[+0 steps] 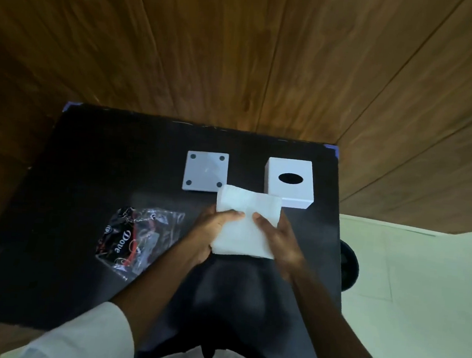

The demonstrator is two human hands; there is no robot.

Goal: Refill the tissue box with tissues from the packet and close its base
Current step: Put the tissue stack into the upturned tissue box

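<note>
Wood-panelled walls rise behind a black table (pixel 87 166), with pale floor tiles showing to its right. A person in white sleeves stands at the near edge, both bare hands raised over the tabletop.

Between the hands is a thick white stack of tissues (pixel 246 225), out of its wrapper. The left hand (pixel 210 233) grips the stack's left edge, thumb on top and fingers curled beneath; the right hand (pixel 278 239) clasps the right edge the same way, its thumb pressed onto the top sheet. The two thumbs lie close together near the middle of the stack. Whether the stack rests on the table or is held above it cannot be told.

At the far side of the table stands the white tissue box (pixel 290 183), upright, its dark oval dispensing slot facing up. Whether anything lies inside cannot be told; the slot shows only black. The stack's far right corner overlaps the box's near edge in the picture.

To the left of the box, apart from it, lies the base (pixel 205 172), a flat white square panel with four dark round pads at its corners, facing up. The stack's far left corner covers its near right corner.

On the left of the table, near the left forearm, lies the packet (pixel 135 238), a crumpled clear plastic wrapper with black, red and white print reading "Dove". It looks flattened and empty.
</note>
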